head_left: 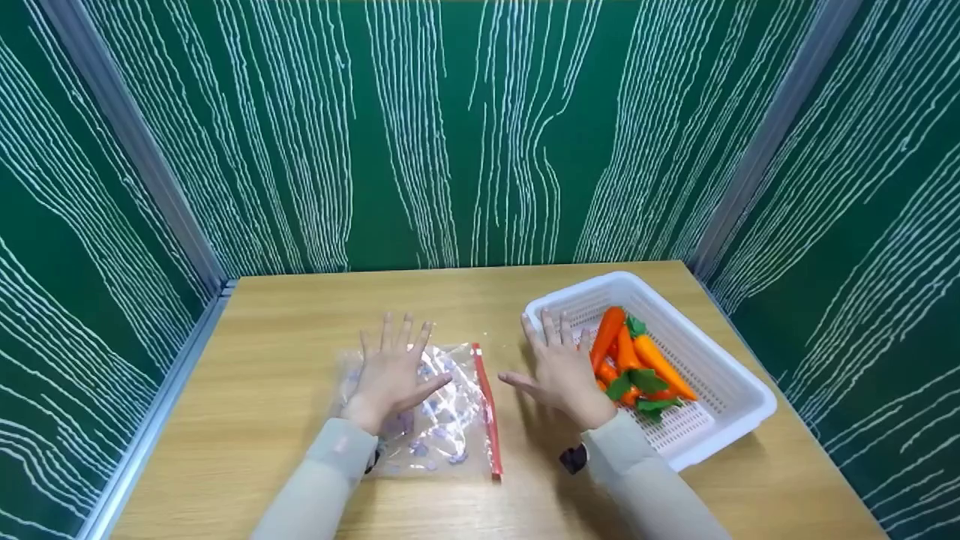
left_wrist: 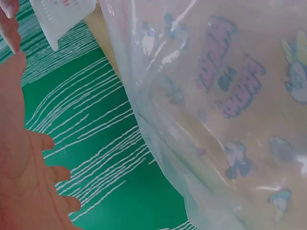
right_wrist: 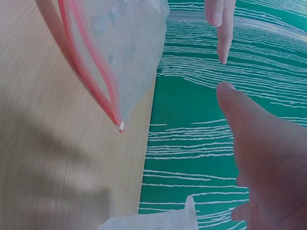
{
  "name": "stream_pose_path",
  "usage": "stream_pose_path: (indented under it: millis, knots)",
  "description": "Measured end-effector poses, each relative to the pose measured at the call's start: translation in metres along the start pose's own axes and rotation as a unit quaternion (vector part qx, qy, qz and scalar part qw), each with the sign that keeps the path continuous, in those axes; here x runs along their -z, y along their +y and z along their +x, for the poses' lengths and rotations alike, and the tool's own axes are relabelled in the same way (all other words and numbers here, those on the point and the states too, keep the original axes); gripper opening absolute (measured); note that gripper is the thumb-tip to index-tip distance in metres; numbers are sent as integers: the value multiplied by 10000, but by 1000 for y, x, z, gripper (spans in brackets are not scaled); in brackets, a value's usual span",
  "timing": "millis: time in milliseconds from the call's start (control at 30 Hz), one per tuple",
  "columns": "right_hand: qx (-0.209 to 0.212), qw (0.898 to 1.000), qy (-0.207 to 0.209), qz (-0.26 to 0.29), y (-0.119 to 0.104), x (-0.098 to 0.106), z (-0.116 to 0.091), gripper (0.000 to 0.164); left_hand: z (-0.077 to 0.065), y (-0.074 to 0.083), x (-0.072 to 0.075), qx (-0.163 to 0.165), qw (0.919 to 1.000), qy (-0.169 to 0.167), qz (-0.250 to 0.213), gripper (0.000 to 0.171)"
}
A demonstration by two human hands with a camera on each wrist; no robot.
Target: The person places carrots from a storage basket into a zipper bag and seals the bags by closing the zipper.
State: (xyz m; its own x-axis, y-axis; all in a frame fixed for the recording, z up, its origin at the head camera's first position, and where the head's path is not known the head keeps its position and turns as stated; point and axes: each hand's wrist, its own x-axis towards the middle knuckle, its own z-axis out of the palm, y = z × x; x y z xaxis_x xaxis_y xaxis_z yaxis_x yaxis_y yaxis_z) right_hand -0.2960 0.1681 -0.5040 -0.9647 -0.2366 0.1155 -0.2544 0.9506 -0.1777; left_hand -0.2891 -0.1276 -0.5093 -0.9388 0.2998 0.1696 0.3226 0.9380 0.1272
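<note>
A clear plastic zip bag (head_left: 442, 431) with cartoon prints and a red zip edge lies flat on the table. My left hand (head_left: 394, 371) hovers over the bag's left part, fingers spread and straight, holding nothing. In the left wrist view the printed bag (left_wrist: 230, 120) fills the right side, apart from the palm. My right hand (head_left: 562, 371) is spread beside the near left side of a white plastic basket (head_left: 731, 375), also holding nothing. Inside the basket lie several orange carrots (head_left: 664, 366) with green leafy tops. The bag's red zip edge (right_wrist: 91, 76) shows in the right wrist view.
The wooden table (head_left: 247, 390) carries the bag left of centre and the basket at the right. Green panels (head_left: 405, 150) with white wavy lines enclose the back and both sides, joined by grey metal posts (head_left: 142, 142).
</note>
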Motion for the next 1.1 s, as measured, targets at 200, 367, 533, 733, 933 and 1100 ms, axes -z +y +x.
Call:
stream_pose_path:
  millis: [200, 367, 533, 733, 933, 1100]
  knots:
    - [134, 9998, -99, 113, -8, 1, 1, 109, -4, -10, 0, -2, 10000, -29, 2, 100]
    - [377, 9993, -17, 79, -13, -1, 1, 108, -6, -16, 0, -30, 9999, -142, 87, 101]
    - [812, 9965, 151, 96, -16, -6, 1, 108, -13, -19, 1, -10, 9992, -407, 52, 108]
    - [1270, 9905, 83, 522, -21, -10, 1, 105, -25, -22, 0, 38, 9980, -615, -126, 109]
    - [1162, 9903, -159, 748, -27, -15, -1, 101, -36, -25, -2, -53, 9969, -752, -216, 109]
    - [965, 9862, -448, 1267, -28, -21, -2, 97, -44, -28, -5, -231, 9966, -765, -178, 114]
